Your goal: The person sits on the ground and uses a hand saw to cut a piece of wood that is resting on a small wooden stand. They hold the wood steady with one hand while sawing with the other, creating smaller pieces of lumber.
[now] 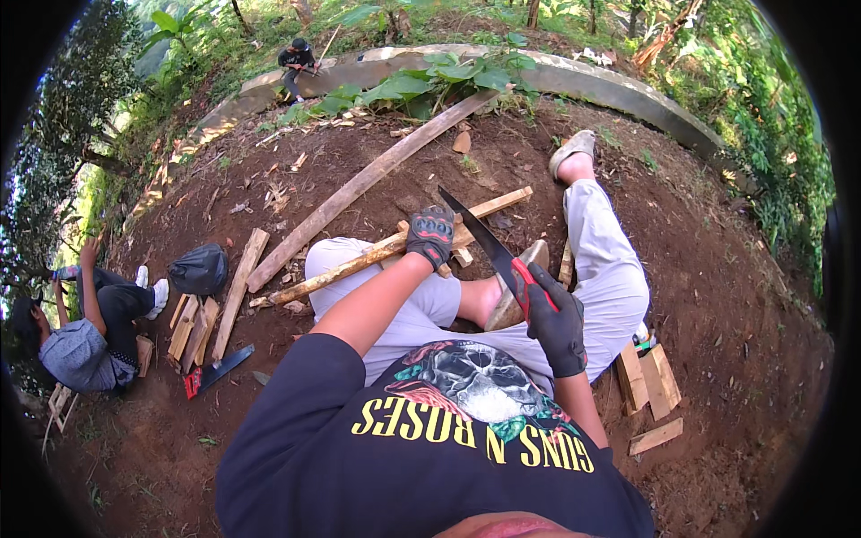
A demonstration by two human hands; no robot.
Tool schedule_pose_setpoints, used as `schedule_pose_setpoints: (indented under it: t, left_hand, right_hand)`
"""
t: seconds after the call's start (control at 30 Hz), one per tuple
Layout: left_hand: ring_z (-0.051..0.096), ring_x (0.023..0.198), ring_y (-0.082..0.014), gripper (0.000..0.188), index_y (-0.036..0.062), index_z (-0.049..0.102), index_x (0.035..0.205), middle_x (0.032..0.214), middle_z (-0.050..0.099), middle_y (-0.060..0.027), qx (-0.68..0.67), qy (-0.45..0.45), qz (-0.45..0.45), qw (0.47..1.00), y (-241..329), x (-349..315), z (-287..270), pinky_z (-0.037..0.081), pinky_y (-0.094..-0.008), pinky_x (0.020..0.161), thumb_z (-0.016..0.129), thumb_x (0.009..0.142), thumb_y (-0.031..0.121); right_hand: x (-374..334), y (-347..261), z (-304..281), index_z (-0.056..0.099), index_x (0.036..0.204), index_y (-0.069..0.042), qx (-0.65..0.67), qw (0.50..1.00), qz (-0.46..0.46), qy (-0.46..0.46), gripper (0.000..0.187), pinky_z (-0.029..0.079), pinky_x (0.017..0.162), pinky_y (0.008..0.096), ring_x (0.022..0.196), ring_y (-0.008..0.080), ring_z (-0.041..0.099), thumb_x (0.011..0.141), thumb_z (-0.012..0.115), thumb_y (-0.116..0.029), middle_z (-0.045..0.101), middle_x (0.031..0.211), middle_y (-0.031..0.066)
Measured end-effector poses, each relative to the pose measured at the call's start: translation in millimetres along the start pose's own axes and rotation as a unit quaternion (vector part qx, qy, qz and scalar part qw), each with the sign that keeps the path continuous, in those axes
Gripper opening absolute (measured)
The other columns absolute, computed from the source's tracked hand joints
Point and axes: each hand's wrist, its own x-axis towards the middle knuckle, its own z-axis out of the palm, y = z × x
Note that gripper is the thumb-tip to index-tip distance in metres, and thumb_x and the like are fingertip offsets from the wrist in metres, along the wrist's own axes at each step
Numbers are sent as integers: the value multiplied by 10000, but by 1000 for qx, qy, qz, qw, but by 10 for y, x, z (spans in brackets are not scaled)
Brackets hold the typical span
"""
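- Your left hand (430,237) is curled over the stick (345,269).
- Your right hand (554,323) is wrapped round the saw (491,244) handle.
- The stick slants across your left leg (435,296), the saw crossing it.

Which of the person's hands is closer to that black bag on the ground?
The left. The gloved left hand grips the wooden stick, with the black bag off to its left; the gloved right hand, holding the saw, is farther across to the right.
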Motion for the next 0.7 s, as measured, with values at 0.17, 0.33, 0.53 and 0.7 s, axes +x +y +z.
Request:
schedule_pose_setpoints:
  t: [0.17,0.33,0.53,0.7]
  left_hand:
    - [679,1079,-290,275,83,671,1160,1130,691,-140,84,62,31,994,198,-204,-29,546,-447,882,613,927,216]
    - [572,1333,-406,720,21,619,1365,1360,632,-210,-166,-16,-40,985,242,-296,-183,422,-639,1107,777,842,490]
    - [559,1370,-406,1010,15,559,1453,1464,579,-268,-181,-144,-113,966,-345,-471,-517,421,-515,1168,795,757,707]
    - [531,1415,-387,1009,35,595,1423,1504,567,-247,-81,-24,-1,996,-474,-815,-316,392,-546,1197,855,701,689]
  right_hand:
    - [124,-107,-323,723,1366,-32,27,998,45,-26,385,441,475,282,494,82,539,1027,640,-195,680,746,30]
    - [96,-143,-491,742,1347,-42,32,996,81,-26,391,457,485,287,511,94,564,1005,642,-203,704,784,39]
    - [81,161,-633,721,1378,-30,112,987,113,-32,409,422,462,276,500,88,534,1006,642,-180,651,731,28]
    - [23,157,-514,699,1398,-12,129,985,111,-28,420,398,473,262,487,74,493,1011,644,-165,613,698,8]
